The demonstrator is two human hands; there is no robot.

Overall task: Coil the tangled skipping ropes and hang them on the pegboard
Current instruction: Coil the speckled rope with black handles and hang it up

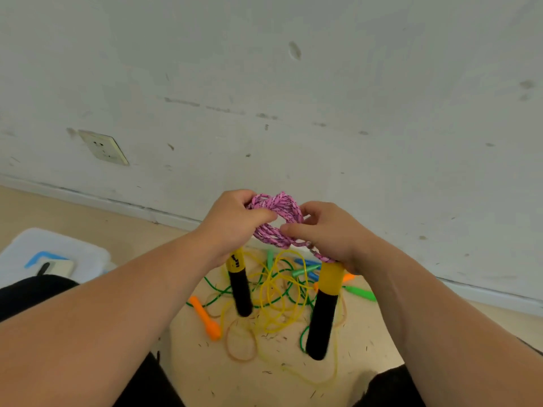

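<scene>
A pink braided skipping rope (277, 218) is bundled into a coil in front of me, above the floor. My left hand (232, 224) grips the coil's left side, and my right hand (326, 233) pinches its right side. The rope's two handles, yellow at the top and black below, hang down from the hands: the left handle (239, 286) and the right handle (323, 312). On the floor below lies a tangle of a yellow rope (282, 301) and a green rope (229, 292). No pegboard is in view.
Orange handles (205, 317), green handles (361, 293) and a blue handle (307, 264) lie among the tangle. A white lidded box (88, 257) with a small device on it sits at the left. The white wall with a socket (104, 148) stands close ahead. My dark-clothed knees frame the floor.
</scene>
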